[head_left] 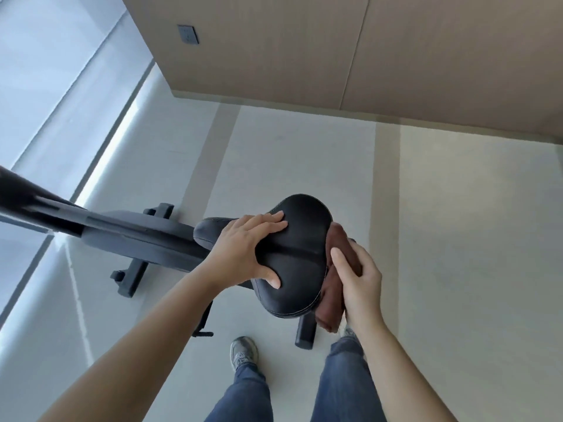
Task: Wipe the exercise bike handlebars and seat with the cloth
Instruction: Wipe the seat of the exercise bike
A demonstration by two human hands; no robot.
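The black padded seat (300,257) of the exercise bike sits in the middle of the view. My left hand (248,249) lies flat on its left part, fingers spread and thumb on the near lobe. A brown cloth (336,278) is pressed against the seat's right rear edge. My right hand (358,283) grips that cloth, thumb up along it. The bike's dark frame (134,236) runs off to the left. The handlebars are blurred at the left edge (18,196).
The bike's floor stabiliser bars (134,272) and rear foot (304,333) stand on a pale tiled floor (457,223). My shoes and jeans (243,354) are just below the seat. A wood-panelled wall (304,50) stands behind, a curtained window (45,86) to the left.
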